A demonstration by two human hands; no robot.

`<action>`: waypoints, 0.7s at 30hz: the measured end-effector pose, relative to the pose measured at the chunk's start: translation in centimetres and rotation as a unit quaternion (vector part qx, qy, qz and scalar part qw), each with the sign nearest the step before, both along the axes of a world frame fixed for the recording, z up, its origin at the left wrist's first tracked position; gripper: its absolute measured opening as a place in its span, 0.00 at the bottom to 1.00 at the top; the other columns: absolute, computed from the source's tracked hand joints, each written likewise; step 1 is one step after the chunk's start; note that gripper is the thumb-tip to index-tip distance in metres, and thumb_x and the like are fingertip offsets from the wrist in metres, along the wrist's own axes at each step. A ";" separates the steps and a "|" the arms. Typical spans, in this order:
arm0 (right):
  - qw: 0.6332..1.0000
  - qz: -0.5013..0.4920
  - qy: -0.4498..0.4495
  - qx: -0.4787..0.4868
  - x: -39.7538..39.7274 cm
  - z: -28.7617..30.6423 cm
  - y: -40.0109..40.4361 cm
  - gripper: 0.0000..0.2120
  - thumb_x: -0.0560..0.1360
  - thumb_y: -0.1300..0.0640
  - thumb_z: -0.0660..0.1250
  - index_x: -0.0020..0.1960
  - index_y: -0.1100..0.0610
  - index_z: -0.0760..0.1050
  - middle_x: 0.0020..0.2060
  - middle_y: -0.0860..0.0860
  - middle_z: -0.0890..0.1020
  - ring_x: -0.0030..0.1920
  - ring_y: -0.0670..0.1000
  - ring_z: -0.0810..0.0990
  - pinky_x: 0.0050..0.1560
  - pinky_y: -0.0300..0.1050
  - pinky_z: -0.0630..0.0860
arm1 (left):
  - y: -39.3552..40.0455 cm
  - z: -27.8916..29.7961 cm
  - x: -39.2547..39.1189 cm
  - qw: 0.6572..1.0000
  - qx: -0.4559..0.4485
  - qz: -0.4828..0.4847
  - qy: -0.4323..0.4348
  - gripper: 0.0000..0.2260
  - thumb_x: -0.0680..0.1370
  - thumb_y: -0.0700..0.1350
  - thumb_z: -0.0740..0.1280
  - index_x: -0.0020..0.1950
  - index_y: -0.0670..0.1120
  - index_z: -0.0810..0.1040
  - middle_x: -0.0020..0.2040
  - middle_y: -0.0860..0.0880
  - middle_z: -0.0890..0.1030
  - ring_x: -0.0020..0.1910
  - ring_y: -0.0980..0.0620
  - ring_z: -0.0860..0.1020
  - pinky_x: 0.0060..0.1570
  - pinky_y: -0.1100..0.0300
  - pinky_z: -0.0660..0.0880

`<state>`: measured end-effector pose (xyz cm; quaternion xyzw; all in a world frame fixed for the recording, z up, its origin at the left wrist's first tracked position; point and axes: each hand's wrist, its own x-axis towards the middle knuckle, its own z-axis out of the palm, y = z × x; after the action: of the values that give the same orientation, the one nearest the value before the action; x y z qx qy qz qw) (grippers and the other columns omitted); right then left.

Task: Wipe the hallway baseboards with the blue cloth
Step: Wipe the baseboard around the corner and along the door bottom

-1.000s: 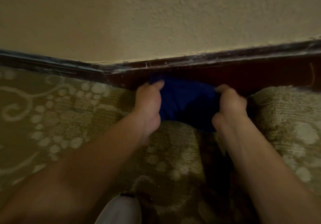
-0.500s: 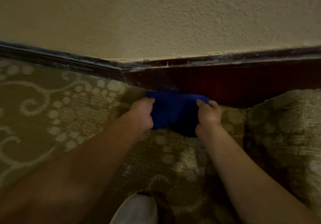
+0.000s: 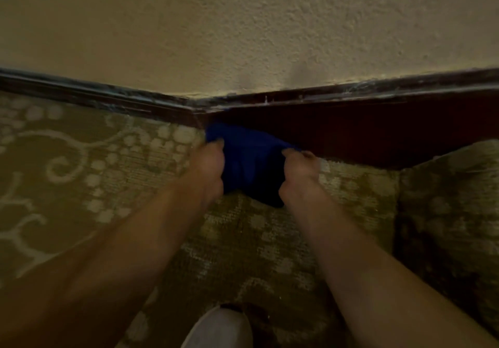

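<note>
The blue cloth (image 3: 249,162) is stretched between both hands just in front of the dark wooden baseboard (image 3: 351,129). My left hand (image 3: 209,171) grips its left edge and my right hand (image 3: 299,173) grips its right edge. The cloth's top left corner touches the baseboard near the joint where the board bends. The cloth's lower part hangs in shadow over the carpet. Pale dust or scuffing shows along the baseboard's top edge (image 3: 378,90).
A textured beige wall (image 3: 243,29) rises above the baseboard. Patterned beige carpet (image 3: 67,164) covers the floor. At the right the carpet humps up over a raised edge (image 3: 448,185). A white shoe tip (image 3: 218,328) shows at the bottom.
Both hands with the cloth came down off the baseboard onto the carpet and drew closer together, then pushed forward again, so the cloth's top left corner now touches the board.
</note>
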<state>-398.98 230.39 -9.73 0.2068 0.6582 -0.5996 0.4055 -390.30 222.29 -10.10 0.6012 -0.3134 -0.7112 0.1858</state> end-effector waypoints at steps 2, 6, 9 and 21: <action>1.000 -0.015 -0.019 0.008 -0.1 -0.5 -0.3 0.20 0.80 0.59 0.64 0.71 0.57 0.70 0.65 0.55 0.75 0.59 0.56 0.74 0.63 0.49 0.73 | -0.5 0.3 0.3 0.998 0.053 -0.011 -0.020 0.18 0.84 0.46 0.57 0.75 0.46 0.68 0.71 0.42 0.74 0.64 0.40 0.76 0.53 0.46 0.75; 0.998 -0.051 -0.009 -0.025 -1.1 1.1 -0.3 0.02 0.79 0.62 0.65 0.49 0.56 0.75 0.44 0.50 0.76 0.43 0.50 0.76 0.58 0.49 0.75 | -1.2 2.1 -0.4 0.998 0.050 0.036 0.027 0.15 0.84 0.44 0.57 0.70 0.43 0.72 0.64 0.41 0.79 0.49 0.42 0.80 0.41 0.50 0.76; 0.996 -0.075 0.024 -0.049 -1.2 1.1 -0.5 0.03 0.79 0.61 0.64 0.52 0.56 0.74 0.46 0.51 0.78 0.45 0.50 0.78 0.55 0.49 0.78 | -0.1 3.3 -0.7 0.994 0.061 0.057 0.075 0.15 0.85 0.45 0.57 0.69 0.42 0.73 0.57 0.43 0.80 0.44 0.44 0.80 0.38 0.52 0.77; 0.996 0.006 -0.025 -0.091 -2.7 3.4 5.1 0.05 0.81 0.62 0.62 0.55 0.55 0.73 0.51 0.55 0.80 0.56 0.58 0.80 0.62 0.59 0.76 | 0.9 4.9 -0.1 0.999 0.039 -0.023 0.017 0.12 0.81 0.45 0.65 0.63 0.44 0.77 0.56 0.42 0.82 0.48 0.44 0.81 0.42 0.49 0.78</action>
<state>-401.72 235.47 -6.35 0.1803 0.5919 -0.6488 0.4429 -390.40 223.23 -5.23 0.5887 -0.2964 -0.7367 0.1512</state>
